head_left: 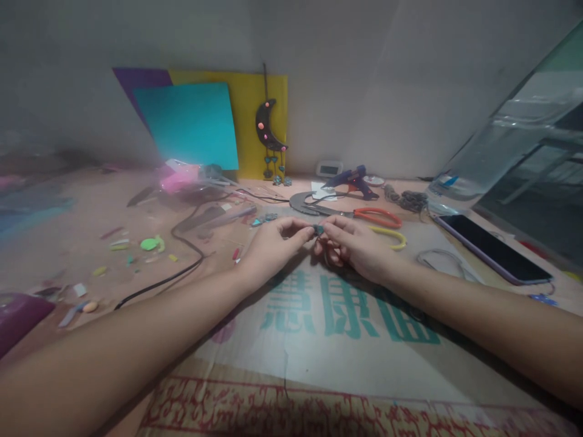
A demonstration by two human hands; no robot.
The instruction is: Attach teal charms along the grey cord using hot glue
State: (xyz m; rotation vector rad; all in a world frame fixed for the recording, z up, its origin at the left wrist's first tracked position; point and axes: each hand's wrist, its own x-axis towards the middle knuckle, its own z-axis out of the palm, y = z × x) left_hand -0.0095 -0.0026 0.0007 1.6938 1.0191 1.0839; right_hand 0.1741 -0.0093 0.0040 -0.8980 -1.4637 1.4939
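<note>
Over the printed sheet (291, 358), my left hand (276, 243) and my right hand (353, 246) meet at their fingertips. Between them is a small dark teal piece (318, 230), pinched by the left thumb and finger and by the right thumb and finger. A thin cord seems to hang below it near my right fingers, though it is blurred. Scissors with orange and yellow handles (378, 216) lie just behind my right hand. Several small teal pieces (264, 220) lie behind my left hand. A dark crescent moon ornament (268, 130) with pink dots and hanging teal pieces leans at the back.
A glue gun (357, 181) and a bundle of grey cord (407, 199) sit at the back. At right lies a phone (494, 249). A black cable (159, 282) and coloured scraps (149, 244) spread over the left side. Coloured sheets (189, 124) lean on the wall.
</note>
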